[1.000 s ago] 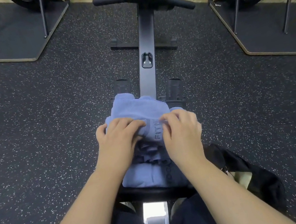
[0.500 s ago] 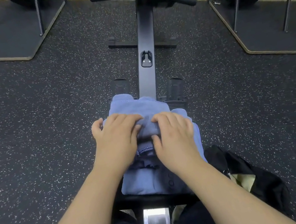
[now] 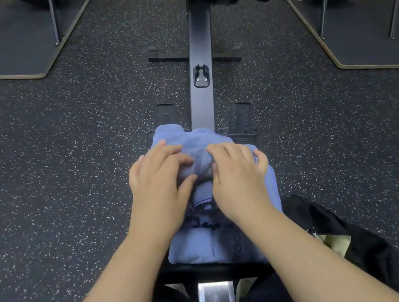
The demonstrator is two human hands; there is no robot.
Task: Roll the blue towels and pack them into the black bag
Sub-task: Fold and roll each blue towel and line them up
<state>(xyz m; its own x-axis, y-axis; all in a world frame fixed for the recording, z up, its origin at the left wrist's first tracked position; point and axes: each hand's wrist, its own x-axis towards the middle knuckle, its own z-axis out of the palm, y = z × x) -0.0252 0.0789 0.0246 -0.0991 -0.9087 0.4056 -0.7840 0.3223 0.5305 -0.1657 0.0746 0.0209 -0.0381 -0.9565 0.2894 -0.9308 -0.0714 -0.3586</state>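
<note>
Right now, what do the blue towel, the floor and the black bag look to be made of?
Blue towel: soft matte cloth, probably microfibre, judging by its stitched hem and folds. Floor: looks like rubber gym flooring, dark and matte with pale flecks. Black bag: thin, limp fabric, perhaps nylon, since it crumples loosely.

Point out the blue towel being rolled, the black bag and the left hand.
Blue terry towel (image 3: 203, 247): head view, flat part nearest the person.
Black fabric bag (image 3: 365, 247): head view, its side wall.
Left hand (image 3: 158, 183): head view, back of the hand.
</note>
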